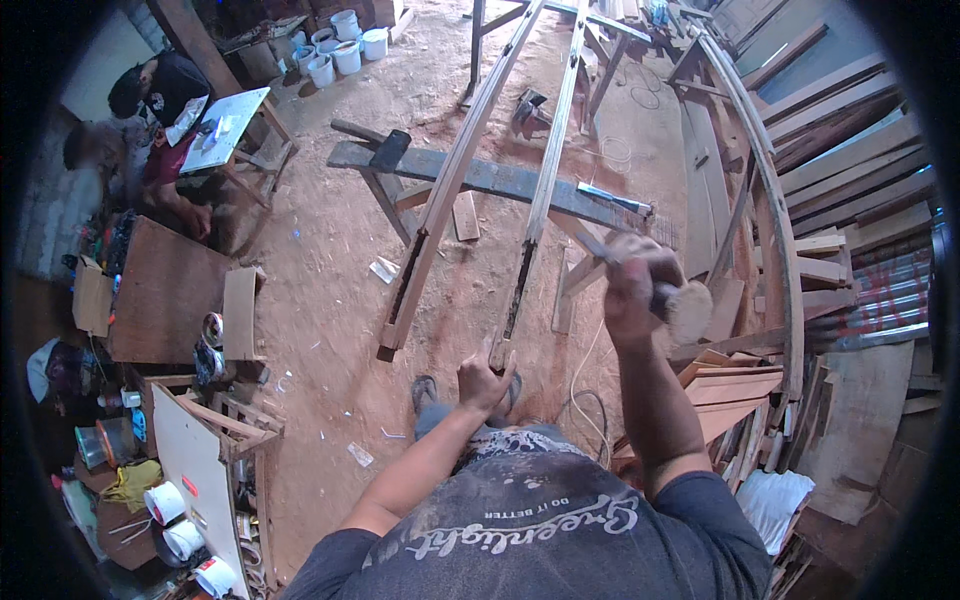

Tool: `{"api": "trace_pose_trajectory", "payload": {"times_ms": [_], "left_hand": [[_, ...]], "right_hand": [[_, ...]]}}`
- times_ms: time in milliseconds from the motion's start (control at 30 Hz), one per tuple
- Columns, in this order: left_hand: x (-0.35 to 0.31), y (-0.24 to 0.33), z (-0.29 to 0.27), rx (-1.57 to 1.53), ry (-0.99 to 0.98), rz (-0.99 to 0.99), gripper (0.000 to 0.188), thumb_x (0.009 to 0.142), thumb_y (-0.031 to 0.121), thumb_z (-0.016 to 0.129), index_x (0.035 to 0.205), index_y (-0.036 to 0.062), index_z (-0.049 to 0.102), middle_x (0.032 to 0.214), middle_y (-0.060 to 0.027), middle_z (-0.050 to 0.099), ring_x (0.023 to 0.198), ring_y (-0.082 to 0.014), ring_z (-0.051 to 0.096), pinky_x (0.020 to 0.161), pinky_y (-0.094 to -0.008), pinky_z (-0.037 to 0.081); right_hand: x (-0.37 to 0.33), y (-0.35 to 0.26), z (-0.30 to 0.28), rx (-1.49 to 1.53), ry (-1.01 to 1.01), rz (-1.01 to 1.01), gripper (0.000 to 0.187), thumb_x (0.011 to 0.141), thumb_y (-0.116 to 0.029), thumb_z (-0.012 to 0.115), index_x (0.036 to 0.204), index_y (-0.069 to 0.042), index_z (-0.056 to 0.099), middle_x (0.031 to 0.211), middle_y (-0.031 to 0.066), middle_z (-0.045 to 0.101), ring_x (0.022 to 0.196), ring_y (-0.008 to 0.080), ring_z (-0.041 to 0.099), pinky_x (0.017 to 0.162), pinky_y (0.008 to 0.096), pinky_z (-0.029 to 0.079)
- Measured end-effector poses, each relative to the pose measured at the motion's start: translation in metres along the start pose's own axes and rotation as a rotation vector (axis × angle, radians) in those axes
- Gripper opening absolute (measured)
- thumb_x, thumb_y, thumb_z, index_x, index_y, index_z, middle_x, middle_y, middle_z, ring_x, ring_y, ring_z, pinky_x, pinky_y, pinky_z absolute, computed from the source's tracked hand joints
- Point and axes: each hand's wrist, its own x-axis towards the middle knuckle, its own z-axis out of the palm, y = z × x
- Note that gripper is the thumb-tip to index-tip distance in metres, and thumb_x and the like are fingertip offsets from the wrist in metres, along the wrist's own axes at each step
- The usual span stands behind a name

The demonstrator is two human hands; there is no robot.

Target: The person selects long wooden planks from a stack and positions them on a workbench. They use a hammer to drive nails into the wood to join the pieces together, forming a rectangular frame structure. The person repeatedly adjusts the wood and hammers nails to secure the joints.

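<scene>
Two long wooden beams run away from me over a plank trestle [475, 178]. Each has a dark groove cut near its near end. My left hand [482, 383] is closed round the near end of the right beam [534, 222]. The left beam [438, 215] ends just left of that hand, untouched. Raised at the right, my right hand [640, 290] grips a hand tool [690, 315] with a round tan end. Motion blurs it, so I cannot tell its kind. On the trestle lie a dark block-headed mallet [391, 150] and a slim blue-and-white tool [612, 196].
Stacked boards [840, 150] and a long leaning beam [770, 210] line the right side. Wood pieces [735, 385] lie near my right arm. White buckets [345, 55] stand far left, near a person [175, 100] at a small white table [225, 130]. A cable [590, 370] trails on the floor.
</scene>
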Motion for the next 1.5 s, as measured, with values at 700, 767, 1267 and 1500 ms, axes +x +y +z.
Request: {"api": "trace_pose_trajectory", "payload": {"times_ms": [700,767,1267,1500], "left_hand": [[0.007,-0.014,0.001,-2.29,-0.105,-1.193,0.03,0.089,0.017,0.076,0.106,-0.0063,0.07,0.101,-0.0208,0.075,0.09,-0.0283,0.077,0.077,-0.0331,0.067],[0.003,-0.009,-0.003,-2.344,-0.172,-1.277,0.035,0.089,0.028,0.079,0.103,-0.0024,0.071,0.098,-0.0153,0.076,0.087,-0.0248,0.076,0.075,-0.0309,0.067],[0.007,-0.007,0.007,-1.963,-0.227,-1.084,0.044,0.095,0.033,0.074,0.12,-0.0019,0.065,0.11,-0.0176,0.073,0.097,-0.0269,0.074,0.086,-0.0342,0.065],[0.003,0.035,-0.012,-1.2,-0.14,-0.719,0.038,0.09,0.015,0.079,0.121,-0.0019,0.064,0.105,-0.0112,0.072,0.096,-0.0233,0.072,0.085,-0.0362,0.062]], "right_hand": [[-0.167,-0.02,-0.11,-0.718,0.224,0.595,0.022,0.1,-0.02,0.064,0.083,-0.009,0.056,0.065,0.0015,0.049,0.061,0.0134,0.051,0.057,0.0327,0.041],[-0.178,-0.017,-0.111,-0.663,0.21,0.625,0.022,0.099,-0.019,0.066,0.083,-0.008,0.057,0.066,0.0036,0.052,0.061,0.0184,0.053,0.059,0.0361,0.041],[-0.204,0.006,-0.114,-0.968,0.03,0.432,0.022,0.096,-0.011,0.07,0.078,-0.006,0.057,0.066,0.0021,0.05,0.059,0.0147,0.052,0.055,0.0326,0.04],[-0.195,0.01,-0.115,-1.08,0.004,0.348,0.028,0.094,-0.015,0.072,0.073,-0.006,0.056,0.062,0.0063,0.05,0.056,0.0213,0.052,0.055,0.0365,0.04]]}}
